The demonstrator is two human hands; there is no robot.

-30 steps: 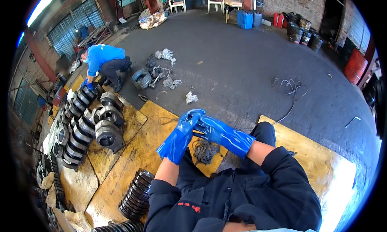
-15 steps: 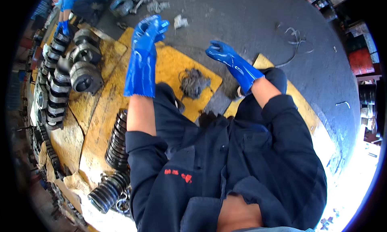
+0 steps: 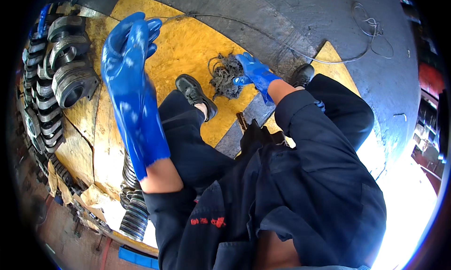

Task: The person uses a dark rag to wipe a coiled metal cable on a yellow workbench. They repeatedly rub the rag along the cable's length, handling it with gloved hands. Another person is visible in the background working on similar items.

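My right hand (image 3: 256, 73), in a blue rubber glove, reaches to a tangled clump of grey fibres (image 3: 224, 75) on the yellow board (image 3: 181, 47). Its fingers and thumb lie apart at the clump's right edge, seemingly touching it. My left hand (image 3: 129, 47), gloved the same way, is raised above the board on the left. Its fingers are loosely curled and apart, with nothing visible inside. A thin wire or cord (image 3: 291, 49) runs from near the left fingertips across the grey floor to the right; whether that hand touches it cannot be told.
Heavy metal parts with round bores (image 3: 75, 87) stand at the left, beside a long row of dark metal parts (image 3: 47, 108). Ribbed metal cylinders (image 3: 135, 218) lie by my left side. My black shoes (image 3: 191, 89) are beside the clump. Loops of wire (image 3: 373, 28) lie far right.
My right hand has come down to the clump and its fingers have spread. My left hand appears nearer and further left. The view has shifted, and more of the wire now shows.
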